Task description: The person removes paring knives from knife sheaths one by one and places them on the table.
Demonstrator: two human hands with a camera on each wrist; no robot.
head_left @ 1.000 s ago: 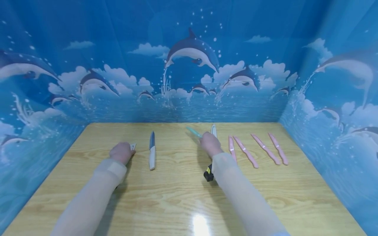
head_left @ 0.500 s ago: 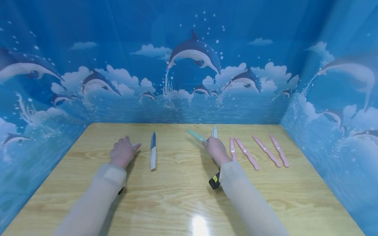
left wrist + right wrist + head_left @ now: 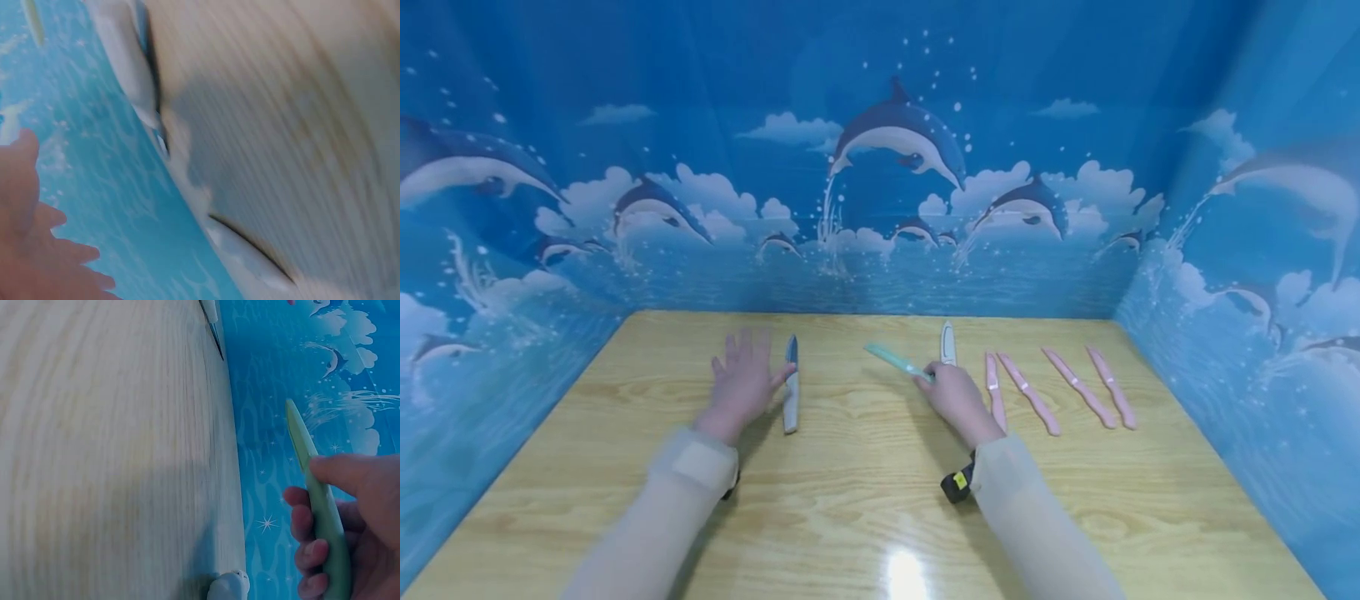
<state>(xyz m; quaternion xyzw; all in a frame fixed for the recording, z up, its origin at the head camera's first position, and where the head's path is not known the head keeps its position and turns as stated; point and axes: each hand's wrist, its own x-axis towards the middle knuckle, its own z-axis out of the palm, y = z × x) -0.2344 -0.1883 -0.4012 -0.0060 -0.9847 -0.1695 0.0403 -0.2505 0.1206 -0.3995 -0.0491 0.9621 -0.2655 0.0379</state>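
My left hand (image 3: 745, 387) is spread over the table, its thumb in front of a knife (image 3: 791, 400) with a dark blade and pale handle. Contact with that knife cannot be told. In the left wrist view, the hand (image 3: 37, 244) has its fingers apart and holds nothing; a pale slim object (image 3: 250, 256) lies on the table, hidden in the head view. My right hand (image 3: 958, 400) grips a mint-green knife (image 3: 891, 358) by its handle, raised with its tip to the left. Just behind that hand lies a white-bladed knife (image 3: 948, 342), its handle hidden.
Several pink knives lie to the right, among them a left one (image 3: 993, 383) near my right sleeve and an outer one (image 3: 1111, 387). A blue dolphin-print curtain (image 3: 880, 267) borders the wooden table (image 3: 850, 483) at the back and sides.
My left hand has let go of the pale object, spread its fingers and moved right towards the dark-bladed knife. My right hand has drawn slightly back and right, still holding the green knife.
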